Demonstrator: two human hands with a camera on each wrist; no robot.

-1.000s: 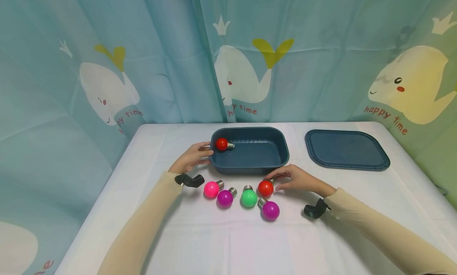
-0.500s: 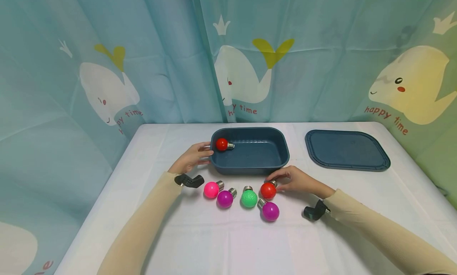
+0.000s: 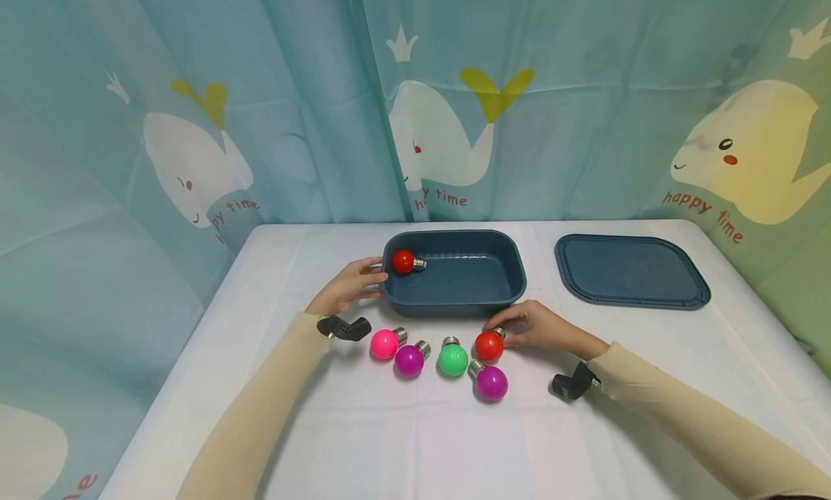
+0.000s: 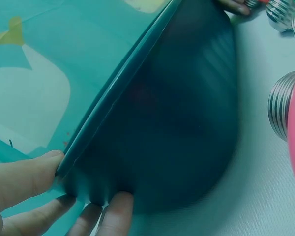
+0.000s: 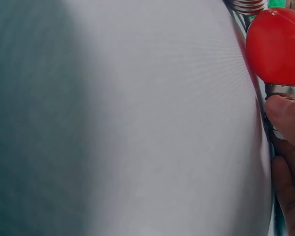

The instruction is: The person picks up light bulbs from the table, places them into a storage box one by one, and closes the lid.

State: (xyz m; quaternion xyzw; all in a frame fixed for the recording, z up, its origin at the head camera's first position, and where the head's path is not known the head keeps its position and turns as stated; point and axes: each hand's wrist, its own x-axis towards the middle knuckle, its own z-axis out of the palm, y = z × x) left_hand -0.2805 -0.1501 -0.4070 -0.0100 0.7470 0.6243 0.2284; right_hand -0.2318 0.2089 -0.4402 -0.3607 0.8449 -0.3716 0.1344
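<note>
In the head view, my left hand touches the left end of the dark blue plastic box. The left wrist view has the thumb at the box's rim and the other fingertips against its outer wall. My right hand pinches the metal base of a red light bulb in front of the box's right corner. Its thumb lies on that base in the right wrist view. Another red bulb lies inside the box, at the left.
On the white table before the box lie a pink bulb, a purple bulb, a green bulb and a second purple bulb. A dark blue lid lies flat to the right. A curtain hangs behind.
The red bulb at my right hand has shifted slightly right and nearer, and its metal base shows more. The nearby purple bulb moved a touch. My left hand and the box stay put.
</note>
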